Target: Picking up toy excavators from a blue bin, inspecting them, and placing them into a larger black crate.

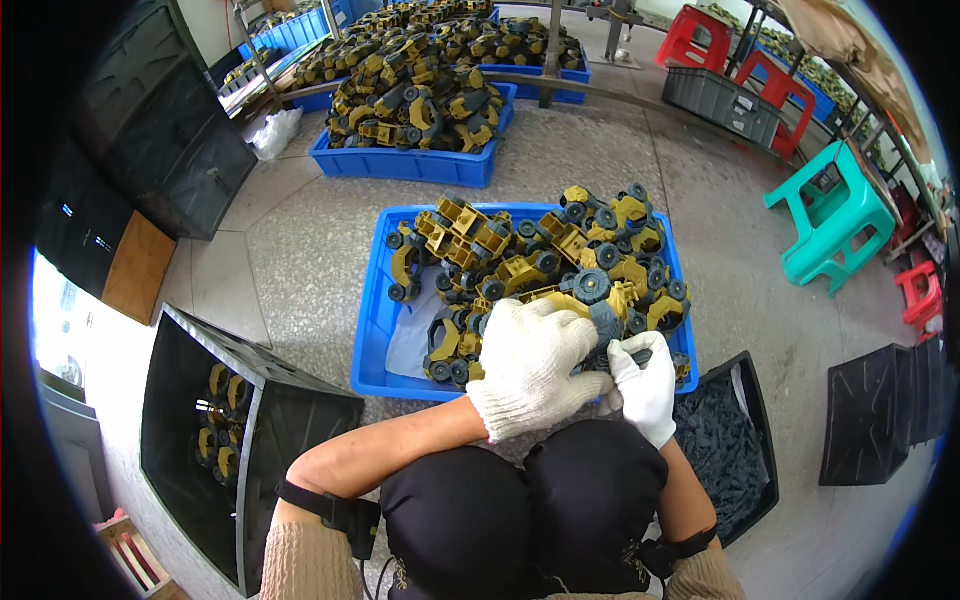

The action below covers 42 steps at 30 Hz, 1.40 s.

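Both of my hands wear white gloves and meet at the near edge of a blue tray (368, 340) heaped with yellow and dark grey toy vehicles (520, 270). My left hand (535, 360), in a knit glove, is closed around a toy construction vehicle (592, 287) with big dark wheels, its back turned up and covering much of the toy. Close beside it, my right hand (645, 385) has its fingers bent and pinched together against the toy's dark near end. What lies between those right fingertips is hidden.
A black bin (770, 470) of dark grey small parts stands at my right. To my left, a black crate (300, 420) on its side holds several toy vehicles. More blue trays (400, 165) piled with toys stand ahead. A green stool (835, 215) is at the right.
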### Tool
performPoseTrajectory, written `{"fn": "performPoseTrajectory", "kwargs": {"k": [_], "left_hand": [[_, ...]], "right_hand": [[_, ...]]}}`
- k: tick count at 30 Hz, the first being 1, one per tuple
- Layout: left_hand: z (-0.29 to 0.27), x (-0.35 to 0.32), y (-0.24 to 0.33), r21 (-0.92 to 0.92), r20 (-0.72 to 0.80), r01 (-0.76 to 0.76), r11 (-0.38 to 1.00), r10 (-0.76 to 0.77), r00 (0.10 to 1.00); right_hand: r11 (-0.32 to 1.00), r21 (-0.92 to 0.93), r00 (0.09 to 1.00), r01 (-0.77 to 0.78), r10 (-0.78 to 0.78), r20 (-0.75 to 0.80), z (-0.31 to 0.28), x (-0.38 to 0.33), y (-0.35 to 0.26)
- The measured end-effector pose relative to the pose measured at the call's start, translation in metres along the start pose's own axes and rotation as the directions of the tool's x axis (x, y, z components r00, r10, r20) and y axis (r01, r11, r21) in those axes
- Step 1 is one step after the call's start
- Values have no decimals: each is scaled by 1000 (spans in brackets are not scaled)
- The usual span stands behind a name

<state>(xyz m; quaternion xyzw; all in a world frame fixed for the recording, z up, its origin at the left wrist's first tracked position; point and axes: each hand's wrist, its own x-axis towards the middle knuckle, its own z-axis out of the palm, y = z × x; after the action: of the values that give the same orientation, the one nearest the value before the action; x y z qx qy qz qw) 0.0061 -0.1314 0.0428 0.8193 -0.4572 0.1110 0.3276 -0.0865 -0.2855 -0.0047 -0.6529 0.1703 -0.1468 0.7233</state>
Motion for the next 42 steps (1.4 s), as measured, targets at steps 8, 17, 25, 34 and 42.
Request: {"fn": "performPoseTrajectory", "kwargs": {"k": [8, 17, 25, 34, 42], "left_hand": [[0, 0, -5, 44, -64, 76, 996, -73, 995], [-32, -15, -23, -31, -54, 225, 974, -226, 973], [-223, -63, -13, 16, 12, 334, 942, -335, 942], [-363, -281, -23, 61, -465, 897, 437, -783, 413], [-289, -463, -82, 692, -26, 717, 81, -990, 137]], "right_hand": [[999, -32, 998, -22, 25, 65, 13, 21, -2], [975, 135, 970, -178, 151, 192, 48, 36, 19], [806, -151, 617, -573, 545, 567, 18, 7, 28], [892, -107, 555, -440, 363, 748, 22, 12, 23], [929, -71, 767, -364, 342, 543, 2, 22, 110]]}}
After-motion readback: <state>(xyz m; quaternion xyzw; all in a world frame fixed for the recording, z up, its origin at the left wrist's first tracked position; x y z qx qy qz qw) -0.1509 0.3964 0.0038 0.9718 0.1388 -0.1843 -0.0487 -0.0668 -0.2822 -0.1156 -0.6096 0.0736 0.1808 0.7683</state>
